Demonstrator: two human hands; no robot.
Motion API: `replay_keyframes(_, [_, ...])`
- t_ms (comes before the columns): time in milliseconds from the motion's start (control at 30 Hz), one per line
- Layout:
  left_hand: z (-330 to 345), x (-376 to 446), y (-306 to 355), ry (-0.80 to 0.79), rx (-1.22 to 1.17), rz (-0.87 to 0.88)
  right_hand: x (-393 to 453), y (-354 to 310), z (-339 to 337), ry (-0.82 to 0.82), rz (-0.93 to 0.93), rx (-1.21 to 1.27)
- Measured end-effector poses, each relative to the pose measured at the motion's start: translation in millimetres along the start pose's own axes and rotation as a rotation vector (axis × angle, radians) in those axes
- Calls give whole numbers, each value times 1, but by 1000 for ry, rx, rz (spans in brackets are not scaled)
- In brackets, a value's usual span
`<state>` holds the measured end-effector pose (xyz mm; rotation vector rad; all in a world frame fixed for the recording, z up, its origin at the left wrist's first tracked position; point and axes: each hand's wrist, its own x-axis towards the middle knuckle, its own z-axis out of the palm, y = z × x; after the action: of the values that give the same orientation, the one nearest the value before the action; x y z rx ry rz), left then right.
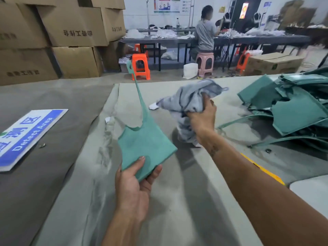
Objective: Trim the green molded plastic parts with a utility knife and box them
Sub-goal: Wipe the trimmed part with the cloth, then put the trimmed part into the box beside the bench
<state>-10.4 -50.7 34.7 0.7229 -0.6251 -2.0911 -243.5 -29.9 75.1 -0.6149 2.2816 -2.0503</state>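
Green part [147,144] held up in left hand [134,183]; right hand [202,119] has a cloth, no knife in sight.

Part looks light and thin: a flat panel with a long narrow strip running up to a small looped tab. Panel seems semi-stiff, since it keeps its plane while held by one corner, and the strip stands up without drooping, so probably springy rather than floppy. Best hold is likely the flat panel near a corner, not the strip, which would flex under a blade. Left fingers [156,173] are curled under the near corner with the thumb pressed on top, pinching it; the rest of the part sticks up and away, clear of the surface [177,201]. Right fingers are bunched tight round a grey cloth [191,100], lifted above the surface. Pile of green parts [292,110] lies well apart at right.
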Motion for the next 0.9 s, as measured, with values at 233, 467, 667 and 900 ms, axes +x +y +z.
replay_keyframes(233, [-2, 3, 0, 20, 106, 117, -62, -3, -8, -39, -125, -148])
replay_keyframes(467, [12, -15, -4, -79, 446, 302, -164, -7, -49, -347, 412, 354])
replay_keyframes(667, [14, -61, -58, -427, 529, -130, -209, -6, -138, -114, 587, 884])
replay_keyframes(900, [77, -184, -137, -819, 846, 40, -300, 19, -284, 70, 321, 955])
